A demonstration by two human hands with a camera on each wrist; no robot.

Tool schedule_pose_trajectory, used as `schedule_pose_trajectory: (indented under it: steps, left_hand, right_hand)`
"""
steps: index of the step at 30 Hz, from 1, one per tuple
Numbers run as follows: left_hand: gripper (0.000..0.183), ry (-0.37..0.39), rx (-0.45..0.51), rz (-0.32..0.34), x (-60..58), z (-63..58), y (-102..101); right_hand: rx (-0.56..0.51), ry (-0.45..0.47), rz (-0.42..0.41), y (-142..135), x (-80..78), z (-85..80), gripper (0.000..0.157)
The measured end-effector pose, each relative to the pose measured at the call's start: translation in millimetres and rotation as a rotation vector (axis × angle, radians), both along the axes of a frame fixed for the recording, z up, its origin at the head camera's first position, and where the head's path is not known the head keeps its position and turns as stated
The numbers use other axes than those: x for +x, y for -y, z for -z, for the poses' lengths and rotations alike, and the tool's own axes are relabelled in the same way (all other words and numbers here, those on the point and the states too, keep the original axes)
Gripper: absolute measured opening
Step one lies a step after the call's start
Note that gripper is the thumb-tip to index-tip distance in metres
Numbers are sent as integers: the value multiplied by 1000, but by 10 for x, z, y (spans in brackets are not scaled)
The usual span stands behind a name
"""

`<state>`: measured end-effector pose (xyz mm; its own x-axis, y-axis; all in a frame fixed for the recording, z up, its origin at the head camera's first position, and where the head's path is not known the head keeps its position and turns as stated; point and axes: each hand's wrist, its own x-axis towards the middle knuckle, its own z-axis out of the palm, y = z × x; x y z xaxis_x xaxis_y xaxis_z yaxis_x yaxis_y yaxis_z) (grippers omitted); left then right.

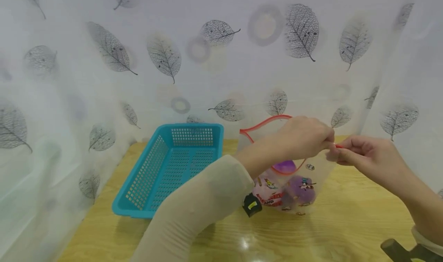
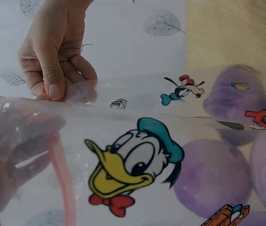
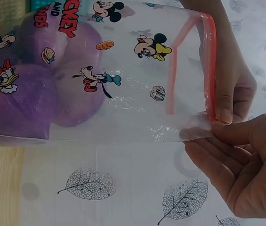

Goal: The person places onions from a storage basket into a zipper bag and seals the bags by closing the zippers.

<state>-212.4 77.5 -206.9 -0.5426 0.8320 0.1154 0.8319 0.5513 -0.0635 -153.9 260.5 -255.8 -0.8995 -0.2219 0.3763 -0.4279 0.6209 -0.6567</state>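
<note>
A clear plastic zip bag (image 1: 322, 177) with cartoon prints and a red zip edge stands on the table, several purple balls (image 2: 213, 179) inside. The bag's mouth gapes on its left side in the head view. My left hand (image 1: 304, 137) pinches the red zip edge near the right corner. Right beside it, my right hand (image 1: 377, 160) pinches that corner between thumb and fingers. Both hands' fingertips meet closely there. In the right wrist view, the printed bag wall (image 3: 133, 108) stretches from the balls to the pinched corner.
A blue perforated plastic basket (image 1: 138, 177) sits left of the bag on the wooden table (image 1: 363, 223). Below my left forearm shows a small black object (image 1: 252, 205) with a yellow mark. A white leaf-printed curtain (image 1: 221, 77) hangs behind and at the sides.
</note>
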Motion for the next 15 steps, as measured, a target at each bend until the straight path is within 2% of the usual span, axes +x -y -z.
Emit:
schedule_pose_trajectory:
  steps: [6, 15]
  left_hand:
    - [22, 48, 23, 48, 2, -3, 16]
    - [24, 30, 48, 101, -10, -21, 47]
  right_hand:
    - [-37, -7, -31, -19, 1, 18, 5]
    - [-31, -67, -62, -35, 24, 14, 8]
